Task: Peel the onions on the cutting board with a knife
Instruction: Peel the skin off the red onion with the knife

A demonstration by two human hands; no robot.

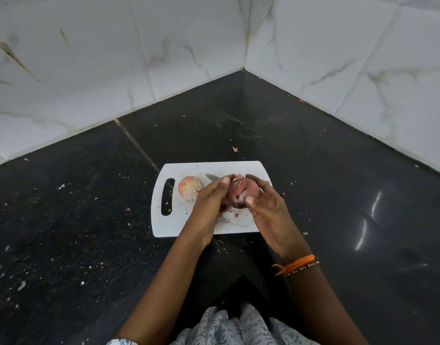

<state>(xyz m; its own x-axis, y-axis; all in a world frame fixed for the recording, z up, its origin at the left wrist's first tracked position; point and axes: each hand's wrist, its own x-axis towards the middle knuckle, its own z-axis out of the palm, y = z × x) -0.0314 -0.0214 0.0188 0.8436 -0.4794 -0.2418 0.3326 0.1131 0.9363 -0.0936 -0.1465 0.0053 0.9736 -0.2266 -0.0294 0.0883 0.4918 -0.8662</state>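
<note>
A white cutting board (174,225) with a handle slot lies on the black counter. A pale, papery-skinned onion (189,188) rests on its left part. Above the middle of the board, both hands hold a reddish onion (240,192) with its skin partly torn. My left hand (209,202) grips its left side, fingertips near the top. My right hand (266,207) curls round its right side, thumb pressed on the front. A knife blade (212,177) points left from behind my left fingers. Its handle is hidden, and I cannot tell if a hand holds it.
Marble-look tiled walls (338,58) meet in a corner behind the counter. Small peel scraps (235,149) and crumbs are scattered over the black counter (77,220) and the board. An orange thread band (297,263) sits on my right wrist.
</note>
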